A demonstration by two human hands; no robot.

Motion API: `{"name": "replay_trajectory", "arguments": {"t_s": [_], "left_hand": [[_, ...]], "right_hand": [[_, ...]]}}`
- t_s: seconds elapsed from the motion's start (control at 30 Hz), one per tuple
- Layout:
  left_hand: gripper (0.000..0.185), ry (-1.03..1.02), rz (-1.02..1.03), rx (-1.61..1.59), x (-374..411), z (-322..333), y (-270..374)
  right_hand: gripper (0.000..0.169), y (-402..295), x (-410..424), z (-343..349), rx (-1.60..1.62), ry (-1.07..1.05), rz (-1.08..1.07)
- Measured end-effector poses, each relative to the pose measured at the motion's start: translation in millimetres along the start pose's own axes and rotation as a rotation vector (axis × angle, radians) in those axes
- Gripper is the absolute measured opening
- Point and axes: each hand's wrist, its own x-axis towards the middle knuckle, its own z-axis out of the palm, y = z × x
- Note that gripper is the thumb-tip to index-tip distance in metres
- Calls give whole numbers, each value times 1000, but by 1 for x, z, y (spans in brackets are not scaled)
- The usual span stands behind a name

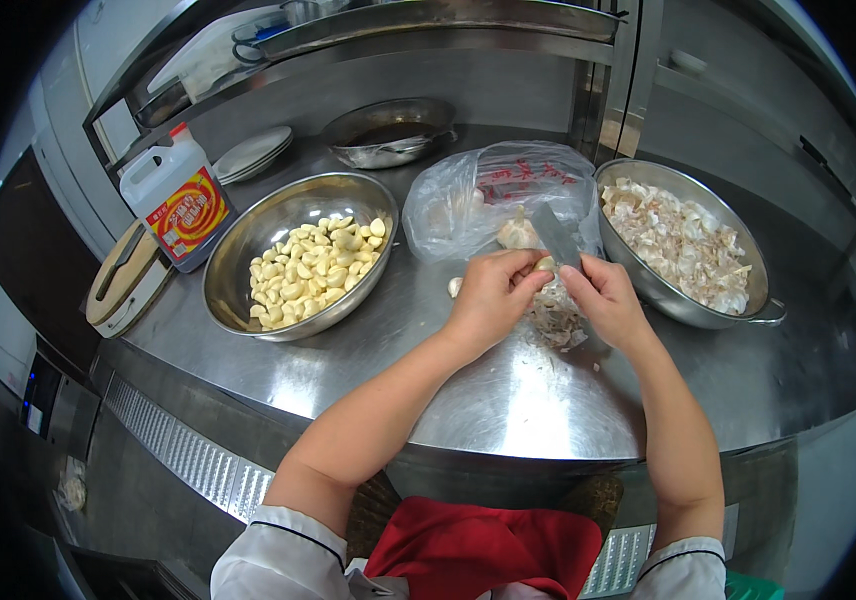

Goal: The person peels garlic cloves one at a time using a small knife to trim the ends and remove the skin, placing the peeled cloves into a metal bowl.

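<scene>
My left hand [501,291] pinches a garlic clove [545,264] between thumb and fingertips, above the steel table. In my right hand [608,296] is a knife with a broad flat blade [556,234], its edge close to the clove. A heap of garlic skins [559,319] lies on the table beneath both hands. Just behind the blade sits a whole garlic bulb [519,231], at the mouth of a clear plastic bag [447,202] bearing red writing. A loose clove [455,287] rests left of my left hand.
A steel bowl [222,281] of peeled cloves [312,270] stands left; a steel pan [698,319] of garlic skins [683,240] stands right. Farther back are a covered metal bowl [390,156], stacked plates [255,154] and a plastic jug [186,202]. Another knife [120,262] lies on a round board [109,289].
</scene>
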Motion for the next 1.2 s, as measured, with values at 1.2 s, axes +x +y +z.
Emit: {"name": "replay_trajectory", "arguments": {"t_s": [1.2], "left_hand": [[27, -153, -84, -553, 8, -4, -9]], "right_hand": [[18, 15, 4, -7, -22, 114, -19]]}}
